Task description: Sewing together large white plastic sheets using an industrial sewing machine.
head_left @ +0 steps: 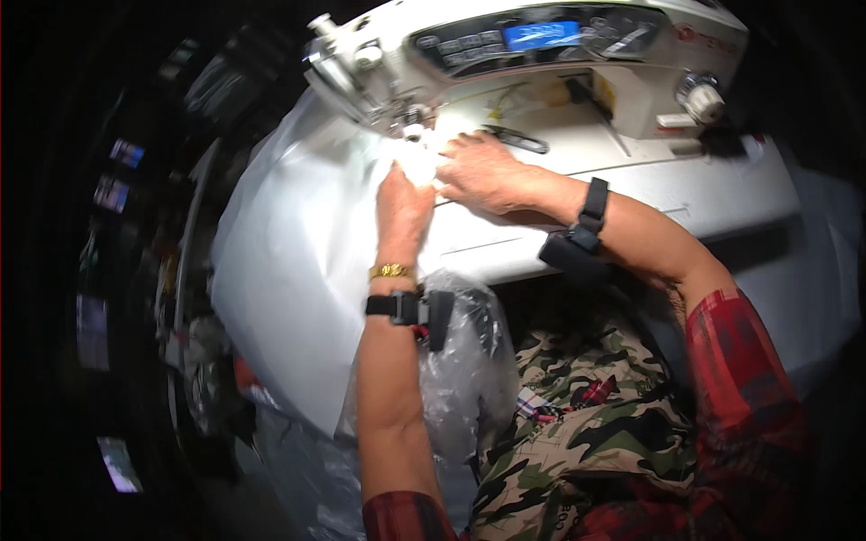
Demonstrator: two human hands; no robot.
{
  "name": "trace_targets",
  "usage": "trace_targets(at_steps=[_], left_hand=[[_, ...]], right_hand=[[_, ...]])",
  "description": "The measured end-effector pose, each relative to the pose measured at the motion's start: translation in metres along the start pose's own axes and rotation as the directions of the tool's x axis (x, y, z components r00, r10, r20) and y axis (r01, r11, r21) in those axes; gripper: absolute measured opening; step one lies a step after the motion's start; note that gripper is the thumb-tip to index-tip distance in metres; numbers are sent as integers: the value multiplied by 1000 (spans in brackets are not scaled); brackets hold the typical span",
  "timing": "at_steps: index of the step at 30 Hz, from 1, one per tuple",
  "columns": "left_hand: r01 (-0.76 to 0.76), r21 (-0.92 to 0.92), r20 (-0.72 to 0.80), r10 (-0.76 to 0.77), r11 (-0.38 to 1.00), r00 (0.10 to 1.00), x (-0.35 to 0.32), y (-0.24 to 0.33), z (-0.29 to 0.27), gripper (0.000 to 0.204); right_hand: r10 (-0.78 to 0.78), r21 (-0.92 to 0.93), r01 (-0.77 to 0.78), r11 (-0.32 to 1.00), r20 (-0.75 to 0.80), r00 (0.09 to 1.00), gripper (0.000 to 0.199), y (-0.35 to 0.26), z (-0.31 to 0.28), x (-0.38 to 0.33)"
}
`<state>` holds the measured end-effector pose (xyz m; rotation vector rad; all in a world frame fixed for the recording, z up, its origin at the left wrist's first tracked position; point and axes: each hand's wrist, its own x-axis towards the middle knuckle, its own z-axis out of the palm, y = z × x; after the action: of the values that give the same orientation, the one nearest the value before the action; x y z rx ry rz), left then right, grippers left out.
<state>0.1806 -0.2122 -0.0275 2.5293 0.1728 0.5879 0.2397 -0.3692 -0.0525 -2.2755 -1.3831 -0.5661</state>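
A white sewing machine [559, 68] stands in front of me, its lamp glaring over the presser foot [413, 132]. Just before the foot, my left hand [403, 206] is closed, fingertips together at a small piece washed out by the light. From the right comes my right hand [483, 171], fingers bent and closed at the same bright spot, thumb side near the left hand. What both hands pinch cannot be made out in the glare. Behind my right hand, a dark pair of thread snips [516, 138] lies on the machine bed [586, 194].
A large pale, translucent sheet [289, 252] drapes over the left side of the table. Clear crinkled plastic [465, 361] hangs below my left wrist. The handwheel [701, 97] sticks out at the machine's right. Camouflage cloth [586, 424] covers my lap.
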Motion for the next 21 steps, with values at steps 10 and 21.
trace_targets(at_steps=[10,21], left_hand=[[-573,196,353,487,796,799,-120,99,-109,29],[158,385,-30,-159,909,987,-13,-139,-180,50]], right_hand=[[12,78,-13,997,6,1000,36,21,8,-20],[-97,430,89,898,-4,995,25,34,7,-34]])
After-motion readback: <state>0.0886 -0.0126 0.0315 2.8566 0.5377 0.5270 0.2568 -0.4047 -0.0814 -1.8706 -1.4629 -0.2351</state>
